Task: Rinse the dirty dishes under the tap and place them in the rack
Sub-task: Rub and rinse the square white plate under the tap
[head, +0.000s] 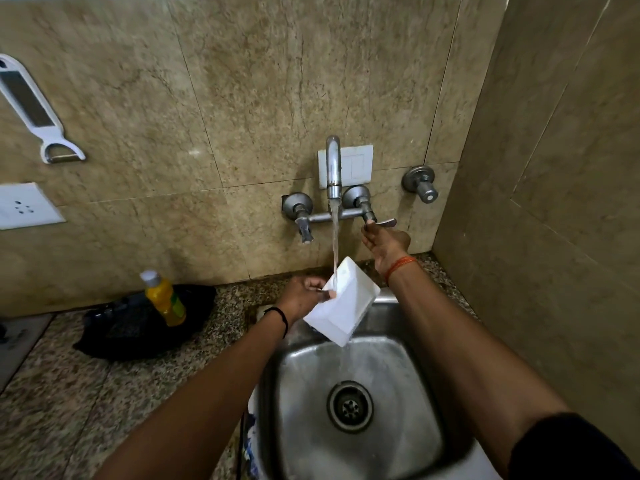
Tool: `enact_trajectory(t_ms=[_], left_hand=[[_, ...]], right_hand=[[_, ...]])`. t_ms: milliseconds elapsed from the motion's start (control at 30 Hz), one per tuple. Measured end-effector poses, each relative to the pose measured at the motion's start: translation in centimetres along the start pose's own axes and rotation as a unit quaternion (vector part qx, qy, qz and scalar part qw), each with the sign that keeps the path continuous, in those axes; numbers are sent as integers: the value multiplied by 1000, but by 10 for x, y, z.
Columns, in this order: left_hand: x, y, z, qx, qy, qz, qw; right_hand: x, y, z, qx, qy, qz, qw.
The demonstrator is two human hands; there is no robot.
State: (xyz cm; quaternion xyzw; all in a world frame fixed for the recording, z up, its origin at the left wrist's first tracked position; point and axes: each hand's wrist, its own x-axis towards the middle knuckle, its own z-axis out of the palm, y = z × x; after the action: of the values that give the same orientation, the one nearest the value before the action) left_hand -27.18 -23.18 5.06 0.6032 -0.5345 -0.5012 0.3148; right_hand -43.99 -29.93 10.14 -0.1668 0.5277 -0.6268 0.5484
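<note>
Brown stone tiles cover the walls around us, and a speckled stone worktop (86,393) runs along our left side. Nearest to us is the steel sink (408,393), with its round drain (350,406) in the middle and water running across the bottom.

A little farther on, our left hand (304,297) holds a white square dish (341,301) over the back of the sink. Our fingers (327,294) are curled round its left edge and pinch it tight. The dish is tipped, and the water hits its top corner and runs off the low corner into the sink.

To the left, on the worktop, a yellow bottle (164,297) stands on a black bag-like thing (138,327).

Farther still, our right hand (386,242) reaches up to the right tap handle (379,221). Its fingers look mostly straight and touch the handle from below; we cannot tell if they grip it. The tap spout (333,166) above is pouring a steady stream. A white peeler (33,109) hangs high on the wall, with a wall socket (24,206) below it.

We think we are in the rinsing step, with one dish under the water. Next we would need to turn the dish so every side gets wet, then carry it to the rack. We cannot see a rack from here, so we would have to look for it first.
</note>
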Motion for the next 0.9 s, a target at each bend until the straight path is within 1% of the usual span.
enact_trajectory(t_ms=[67,100,133,167,200,267,300,333,367,467,500,600,633,667,767,833,900], left_hand=[[-3,0,-2,-33,1,-9,999],[-3,-1,-3,-46,0,-13,999],[-4,-1,-4,-59,0,-18,998],[-4,-2,-5,-77,1,-25,997],[-6,-2,-6,-98,3,-34,995],[-8,-3,-7,-140,8,-46,989],[-9,-4,-8,-155,12,-48,987],[-10,-5,-9,-168,14,-50,984],[-11,-5,-11,-186,15,-54,981],[-15,-7,-13,-240,24,-67,968],[-16,-7,-12,-259,33,-69,963],[-22,-8,-9,-302,85,-83,946],[-25,-9,-10,-317,102,-91,938],[-28,-9,-10,-338,108,-98,930],[-41,-8,-19,-406,105,-113,901],[-53,-9,-31,-429,112,-126,887],[-67,-10,-44,-430,116,-136,885]], right_hand=[[6,2,5,9,26,-4,1000],[8,4,6,-13,43,-21,999],[10,7,7,-62,69,-57,994],[9,8,7,-139,91,-110,980],[6,11,6,-232,105,-175,951],[-4,17,1,-415,129,-290,853],[-12,16,-1,-467,138,-322,812],[-15,17,-4,-495,139,-339,788],[-18,17,-6,-509,131,-345,778],[-21,20,-14,-543,69,-324,772],[-26,24,-16,-554,38,-301,775],[-43,47,-27,-531,-73,-244,808],[-53,55,-32,-533,-116,-242,803],[-63,63,-37,-538,-164,-250,788],[-99,80,-51,-562,-285,-274,726],[-119,89,-56,-598,-327,-301,667],[-134,95,-56,-629,-326,-349,613]])
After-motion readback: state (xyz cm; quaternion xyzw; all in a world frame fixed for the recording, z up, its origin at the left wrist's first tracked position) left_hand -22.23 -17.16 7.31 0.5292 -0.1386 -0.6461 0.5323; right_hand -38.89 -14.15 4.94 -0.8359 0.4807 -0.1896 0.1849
